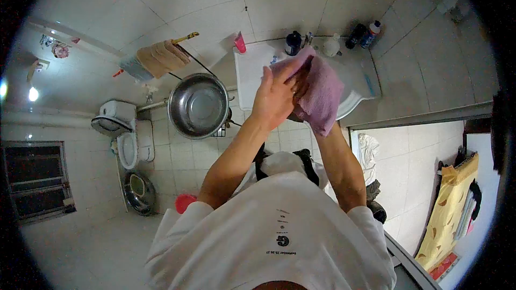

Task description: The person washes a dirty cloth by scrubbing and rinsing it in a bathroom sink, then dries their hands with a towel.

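A purple towel (325,91) is bunched and draped between my hands, above the front of the white washbasin (250,83). My left hand (273,95) lies against the towel's left side, its thumb raised and its fingers stretched toward the cloth; the fingertips are partly in shadow. From the right, my right forearm (344,166) reaches up under the towel. The cloth covers most of my right hand, which holds it, and a lower corner hangs over the wrist.
A pink tube (239,43), a dark bottle (293,43) and a blue bottle (371,35) stand along the basin's back. Left of the basin is a steel bowl (198,106), below a rail with a tan towel (161,60). A toilet (128,150) stands farther left.
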Demonstrator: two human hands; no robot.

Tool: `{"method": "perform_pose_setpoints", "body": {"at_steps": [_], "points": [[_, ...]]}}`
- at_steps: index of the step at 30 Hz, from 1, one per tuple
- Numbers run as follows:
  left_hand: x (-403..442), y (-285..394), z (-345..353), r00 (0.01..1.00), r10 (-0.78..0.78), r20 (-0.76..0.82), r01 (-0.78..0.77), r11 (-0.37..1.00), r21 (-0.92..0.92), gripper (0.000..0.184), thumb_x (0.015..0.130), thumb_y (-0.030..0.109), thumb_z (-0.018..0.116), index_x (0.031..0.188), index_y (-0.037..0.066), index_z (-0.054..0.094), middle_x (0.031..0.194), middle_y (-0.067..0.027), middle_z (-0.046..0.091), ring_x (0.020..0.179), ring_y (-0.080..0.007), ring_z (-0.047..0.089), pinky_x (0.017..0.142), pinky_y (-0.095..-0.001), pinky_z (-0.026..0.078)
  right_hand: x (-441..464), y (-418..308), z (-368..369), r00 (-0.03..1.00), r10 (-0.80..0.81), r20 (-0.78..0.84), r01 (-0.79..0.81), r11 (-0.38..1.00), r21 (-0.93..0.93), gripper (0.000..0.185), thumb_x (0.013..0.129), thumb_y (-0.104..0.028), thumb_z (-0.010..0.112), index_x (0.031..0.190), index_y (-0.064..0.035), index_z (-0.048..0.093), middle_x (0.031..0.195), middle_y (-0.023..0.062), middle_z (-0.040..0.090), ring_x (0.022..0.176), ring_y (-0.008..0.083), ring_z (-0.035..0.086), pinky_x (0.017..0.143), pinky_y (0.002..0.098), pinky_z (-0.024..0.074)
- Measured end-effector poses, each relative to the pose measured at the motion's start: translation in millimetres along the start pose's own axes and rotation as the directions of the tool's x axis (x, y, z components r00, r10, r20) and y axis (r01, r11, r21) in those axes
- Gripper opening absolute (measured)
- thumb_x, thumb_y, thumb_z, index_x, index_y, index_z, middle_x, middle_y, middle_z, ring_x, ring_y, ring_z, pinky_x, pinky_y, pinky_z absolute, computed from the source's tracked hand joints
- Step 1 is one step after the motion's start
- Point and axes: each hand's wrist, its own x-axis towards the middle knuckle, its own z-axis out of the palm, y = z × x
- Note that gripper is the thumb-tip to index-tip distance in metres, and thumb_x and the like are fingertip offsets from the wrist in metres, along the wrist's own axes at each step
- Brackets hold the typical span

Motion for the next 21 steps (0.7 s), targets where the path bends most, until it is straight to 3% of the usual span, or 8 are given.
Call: {"method": "perform_pose_setpoints", "body": {"at_steps": [4, 7, 8, 9, 12, 15, 19, 21], "points": [[-5.2, 4.3, -39.3, 0.885, 0.201, -0.419, -0.170, 0.979, 0.110, 0.059, 0.103, 0.049, 0.028, 0.138, 0.004, 0.045, 0.137, -0.0124, 0.050, 0.128, -0.0254, 0.044, 0.113, -0.0394, 0.028, -0.4, -1.3, 0.3, 0.994, -0.042, 0.103, 0.028, 0.991, 0.130, 0.034, 0.078, -0.030, 0.065, 0.103, -0.0069, 0.063, 0.092, 0.0163, 0.065, 0.086, 0.0379, 0.061, 0.074, 0.0419, 0.0494], [5.4, 0.5, -46.8, 0.814, 0.136, -0.564, -0.176, 0.984, -0.017, 0.050, 0.104, 0.041, 0.028, 0.131, 0.004, 0.048, 0.130, -0.0119, 0.053, 0.123, -0.0247, 0.047, 0.110, -0.0374, 0.030, -13.6, -8.0, 25.6, 0.982, -0.089, 0.169, 0.031, 0.948, 0.317, 0.031, 0.083, -0.027, 0.062, 0.106, -0.0057, 0.062, 0.098, 0.0173, 0.064, 0.092, 0.0382, 0.060, 0.079, 0.0421, 0.0485], [3.5, -10.1, -57.7, 0.846, 0.425, -0.322, -0.227, 0.833, 0.504, 0.049, 0.103, 0.043, 0.033, 0.129, 0.005, 0.048, 0.128, -0.0114, 0.052, 0.122, -0.0238, 0.046, 0.108, -0.0369, 0.032, -19.8, -11.4, 36.9, 0.977, -0.114, 0.181, 0.035, 0.920, 0.390, 0.030, 0.084, -0.026, 0.061, 0.107, -0.0053, 0.062, 0.099, 0.0177, 0.063, 0.095, 0.0382, 0.059, 0.081, 0.0422, 0.0482], [2.0, -17.6, -68.0, 0.870, 0.481, -0.104, -0.197, 0.534, 0.822, 0.047, 0.102, 0.042, 0.035, 0.129, 0.006, 0.048, 0.127, -0.0114, 0.051, 0.122, -0.0237, 0.046, 0.108, -0.0376, 0.032, -22.7, -12.2, 43.0, 0.975, -0.121, 0.188, 0.032, 0.908, 0.417, 0.030, 0.086, -0.025, 0.060, 0.108, -0.0049, 0.062, 0.101, 0.0181, 0.063, 0.097, 0.0383, 0.059, 0.082, 0.0422, 0.0479], [-2.7, -26.5, -91.3, 0.883, 0.414, 0.222, 0.023, -0.509, 0.860, 0.041, 0.102, 0.035, 0.035, 0.129, 0.007, 0.047, 0.128, -0.0125, 0.050, 0.124, -0.0248, 0.044, 0.109, -0.0419, 0.029, -21.9, -10.1, 48.3, 0.968, -0.126, 0.215, 0.027, 0.911, 0.411, 0.027, 0.090, -0.022, 0.057, 0.111, -0.0036, 0.061, 0.107, 0.0191, 0.062, 0.103, 0.0386, 0.057, 0.087, 0.0424, 0.0470], [-9.1, -3.7, -41.0, 0.934, 0.259, 0.245, 0.002, -0.691, 0.722, 0.034, 0.095, 0.029, 0.042, 0.121, 0.007, 0.050, 0.119, -0.0114, 0.054, 0.112, -0.0259, 0.049, 0.098, -0.0414, 0.035, -22.6, -2.8, 47.5, 0.954, -0.070, 0.292, 0.013, 0.981, 0.195, 0.029, 0.094, -0.021, 0.054, 0.113, -0.0018, 0.060, 0.117, 0.0207, 0.058, 0.113, 0.0395, 0.052, 0.095, 0.0442, 0.0429], [-25.1, 26.3, 43.9, 0.956, 0.138, 0.260, -0.093, -0.696, 0.712, 0.026, 0.086, 0.021, 0.052, 0.109, 0.007, 0.054, 0.106, -0.0100, 0.059, 0.096, -0.0274, 0.056, 0.084, -0.0408, 0.042, -12.5, 0.2, 31.3, 0.938, -0.086, 0.334, 0.075, 0.996, 0.046, 0.029, 0.094, -0.020, 0.054, 0.115, -0.0013, 0.059, 0.120, 0.0215, 0.056, 0.113, 0.0405, 0.052, 0.098, 0.0481, 0.0411], [-33.0, 33.3, 63.9, 0.960, 0.122, 0.252, -0.098, -0.696, 0.711, 0.023, 0.082, 0.017, 0.057, 0.103, 0.007, 0.056, 0.100, -0.0093, 0.061, 0.088, -0.0282, 0.059, 0.077, -0.0405, 0.046, 2.1, -6.5, 7.5, 0.947, -0.080, 0.310, 0.007, 0.973, 0.230, 0.026, 0.091, -0.014, 0.059, 0.115, -0.0010, 0.060, 0.116, 0.0194, 0.061, 0.107, 0.0356, 0.059, 0.094, 0.0412, 0.0461]]}}
